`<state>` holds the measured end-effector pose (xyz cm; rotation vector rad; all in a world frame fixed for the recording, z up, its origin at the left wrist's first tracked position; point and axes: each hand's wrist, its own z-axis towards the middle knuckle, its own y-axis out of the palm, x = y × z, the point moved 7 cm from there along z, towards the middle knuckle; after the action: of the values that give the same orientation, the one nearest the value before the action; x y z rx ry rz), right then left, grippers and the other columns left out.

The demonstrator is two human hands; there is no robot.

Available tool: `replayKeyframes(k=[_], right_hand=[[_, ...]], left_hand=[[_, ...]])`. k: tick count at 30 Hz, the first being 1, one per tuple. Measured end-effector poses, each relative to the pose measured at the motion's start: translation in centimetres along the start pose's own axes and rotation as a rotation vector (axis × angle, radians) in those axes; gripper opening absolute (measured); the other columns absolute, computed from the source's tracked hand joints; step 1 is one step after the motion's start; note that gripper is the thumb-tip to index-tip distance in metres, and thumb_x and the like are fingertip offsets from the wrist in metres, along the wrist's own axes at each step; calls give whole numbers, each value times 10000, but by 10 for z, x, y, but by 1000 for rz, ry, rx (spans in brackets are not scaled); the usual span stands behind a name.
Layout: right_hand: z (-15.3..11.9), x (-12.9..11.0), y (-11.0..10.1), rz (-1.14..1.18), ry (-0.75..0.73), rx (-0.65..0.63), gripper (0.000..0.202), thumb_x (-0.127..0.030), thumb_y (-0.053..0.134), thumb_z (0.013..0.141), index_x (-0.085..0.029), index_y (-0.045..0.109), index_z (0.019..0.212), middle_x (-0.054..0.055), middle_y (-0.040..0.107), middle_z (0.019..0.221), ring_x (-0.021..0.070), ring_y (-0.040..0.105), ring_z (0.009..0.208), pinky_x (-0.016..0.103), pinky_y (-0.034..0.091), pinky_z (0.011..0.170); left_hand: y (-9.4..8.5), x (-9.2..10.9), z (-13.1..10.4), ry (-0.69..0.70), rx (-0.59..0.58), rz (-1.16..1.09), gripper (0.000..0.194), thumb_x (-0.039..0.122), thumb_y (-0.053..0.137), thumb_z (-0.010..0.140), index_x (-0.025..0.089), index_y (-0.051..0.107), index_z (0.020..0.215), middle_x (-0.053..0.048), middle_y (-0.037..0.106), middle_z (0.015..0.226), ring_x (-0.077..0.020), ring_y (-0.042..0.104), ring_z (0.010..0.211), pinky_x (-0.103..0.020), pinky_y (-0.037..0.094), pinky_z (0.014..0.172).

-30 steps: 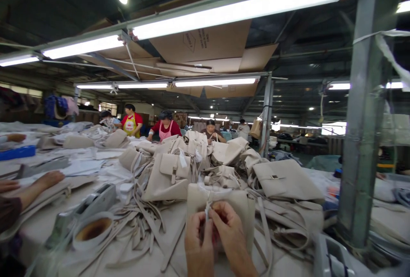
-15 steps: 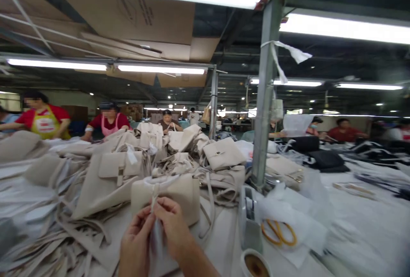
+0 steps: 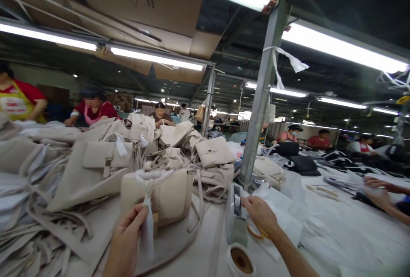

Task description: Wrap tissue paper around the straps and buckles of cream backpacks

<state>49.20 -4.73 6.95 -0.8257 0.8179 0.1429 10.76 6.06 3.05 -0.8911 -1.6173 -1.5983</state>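
A beige handbag (image 3: 174,198) stands in front of me, white wrapping around its top handle. My left hand (image 3: 130,232) pinches the white wrapping strip (image 3: 147,232) hanging down over the bag's front clasp. To the right, my right hand (image 3: 261,215) has its fingers closed at the roll of a grey tape dispenser (image 3: 237,225), on the tape; the tape itself barely shows between the fingertips. Orange-handled scissors (image 3: 255,231) lie partly hidden behind that hand. Close to the dispenser's near end is a round cup-like container (image 3: 241,260) with something brown inside.
Beige bags (image 3: 92,174) and loose straps (image 3: 57,230) heap up on the left and behind. A metal post (image 3: 261,110) rises beyond the dispenser. White sheets (image 3: 333,230) spread to the right, where a co-worker's hands (image 3: 381,193) reach in. Other people work farther back.
My right hand has left the bag's front and moved right to the tape dispenser. My left hand stays on the white strip. The view has turned right and tilted.
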Motion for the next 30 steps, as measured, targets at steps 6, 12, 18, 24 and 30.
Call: replayKeyframes(k=[6, 12, 18, 24, 30], right_hand=[[-11, 40, 31, 55, 124, -147, 352, -419, 532, 699, -204, 570, 422, 16, 523, 473, 178, 481, 526, 306, 346, 582], [-21, 28, 28, 63, 123, -107, 301, -419, 462, 680, -194, 597, 532, -11, 492, 503, 181, 487, 588, 293, 336, 582], [-66, 46, 22, -59, 114, -149, 262, -402, 500, 611, -218, 525, 426, 0, 490, 484, 199, 501, 598, 310, 330, 605], [-92, -57, 58, 293, -101, -521, 365, -563, 576, 718, -212, 642, 643, 2, 560, 646, 180, 505, 683, 274, 391, 641], [-121, -226, 118, 500, -447, -983, 267, -399, 575, 785, -176, 609, 643, -42, 443, 590, 108, 376, 599, 231, 307, 566]], left_hand=[[2, -4, 4, 11, 9, -23, 420, 392, 884, 312, 156, 698, 605, 44, 588, 557, -88, 467, 536, -173, 388, 477], [-3, 1, 5, 87, 22, 20, 380, 407, 850, 408, 159, 708, 658, 14, 653, 624, -125, 556, 616, -184, 437, 539], [4, 3, 7, 146, 28, 120, 437, 511, 773, 516, 165, 682, 768, 2, 683, 640, -152, 587, 545, -241, 475, 516], [4, 3, 0, 415, 77, 251, 326, 508, 646, 717, 182, 633, 703, 19, 597, 563, -147, 559, 531, -235, 464, 522], [4, 13, -13, 642, 171, 367, 239, 394, 560, 803, 194, 640, 700, -6, 623, 605, -164, 572, 594, -236, 465, 576]])
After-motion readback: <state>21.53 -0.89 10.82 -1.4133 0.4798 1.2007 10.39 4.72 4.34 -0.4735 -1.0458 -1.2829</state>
